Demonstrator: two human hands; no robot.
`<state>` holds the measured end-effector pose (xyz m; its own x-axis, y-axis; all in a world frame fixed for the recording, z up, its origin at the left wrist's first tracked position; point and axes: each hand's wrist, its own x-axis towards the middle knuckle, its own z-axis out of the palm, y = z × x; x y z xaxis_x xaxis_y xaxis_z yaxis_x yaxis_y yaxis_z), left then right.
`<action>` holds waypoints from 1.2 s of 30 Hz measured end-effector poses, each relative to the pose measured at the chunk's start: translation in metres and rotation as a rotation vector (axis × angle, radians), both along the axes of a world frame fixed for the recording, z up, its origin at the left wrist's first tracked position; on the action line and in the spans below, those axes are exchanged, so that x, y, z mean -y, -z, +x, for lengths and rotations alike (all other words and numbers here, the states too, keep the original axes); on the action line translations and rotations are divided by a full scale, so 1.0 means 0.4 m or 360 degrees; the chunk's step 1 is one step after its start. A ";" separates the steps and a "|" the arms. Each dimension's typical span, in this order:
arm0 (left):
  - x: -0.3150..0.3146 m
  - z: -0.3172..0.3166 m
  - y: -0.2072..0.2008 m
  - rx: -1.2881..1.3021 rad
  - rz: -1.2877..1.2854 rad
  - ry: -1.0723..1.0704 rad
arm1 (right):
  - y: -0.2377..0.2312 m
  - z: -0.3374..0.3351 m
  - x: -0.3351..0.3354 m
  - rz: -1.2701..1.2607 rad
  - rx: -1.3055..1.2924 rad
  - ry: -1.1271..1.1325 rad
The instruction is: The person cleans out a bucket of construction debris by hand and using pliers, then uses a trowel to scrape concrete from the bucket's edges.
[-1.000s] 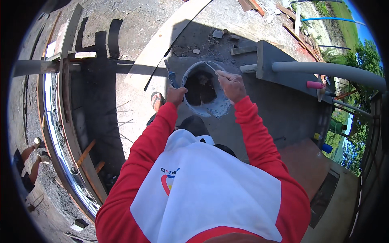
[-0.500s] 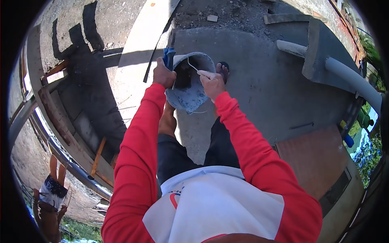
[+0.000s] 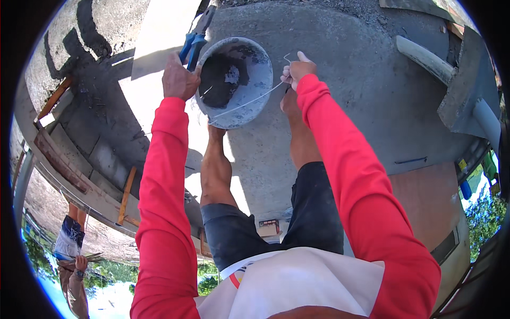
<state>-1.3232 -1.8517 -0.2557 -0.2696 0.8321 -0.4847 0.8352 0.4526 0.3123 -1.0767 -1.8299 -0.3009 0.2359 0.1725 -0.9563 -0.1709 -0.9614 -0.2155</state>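
Note:
A grey bucket (image 3: 258, 101) stands between my feet, with a dark patch and a pale lump showing inside. At its left rim, my left hand (image 3: 179, 80) is closed around blue-handled pliers (image 3: 195, 44), whose metal jaws point away from me. A thin pale wire (image 3: 243, 108) crosses the bucket's near side from the lower left rim up to the right. My right hand (image 3: 300, 70), off to the right of the bucket, pinches this wire near its far end, and a bent hook of it sticks out above the fingers.
Concrete floor (image 3: 340, 117) surrounds the bucket. To the right stand a concrete slab (image 3: 467, 80) and a pale pipe (image 3: 425, 57). A brown board (image 3: 427, 199) lies at lower right. Left is a recess with planks (image 3: 127, 196). Another person (image 3: 71, 250) stands at lower left.
My right hand has moved right, drawing the wire's end away from the bucket's rim. My left hand, with the pliers, has shifted left and away from me. The view has tilted.

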 end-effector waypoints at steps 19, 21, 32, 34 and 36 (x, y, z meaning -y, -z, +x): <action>0.023 0.154 0.027 0.0228 0.0118 -0.0740 | 0.125 -0.020 -0.154 -0.0094 0.0154 -0.1635; 0.027 0.175 0.028 0.0292 -0.0042 -0.0762 | 0.131 -0.011 -0.144 -0.0204 0.0106 -0.1562; -0.038 0.141 0.062 0.0383 0.0606 -0.0372 | 0.092 0.037 -0.103 0.0696 -0.0154 -0.0606; -0.101 0.120 0.097 0.0358 0.0696 -0.0231 | 0.120 0.020 -0.108 0.0849 -0.0241 -0.0384; -0.182 0.092 0.148 0.0472 0.0647 -0.0099 | 0.171 0.009 -0.125 0.0974 -0.0222 -0.0142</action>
<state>-1.2865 -1.7788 -0.3151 -0.2245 0.9561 -0.1884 0.6590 0.2914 0.6934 -1.0732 -1.7798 -0.3695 0.0757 0.7109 -0.6992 -0.1621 -0.6831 -0.7121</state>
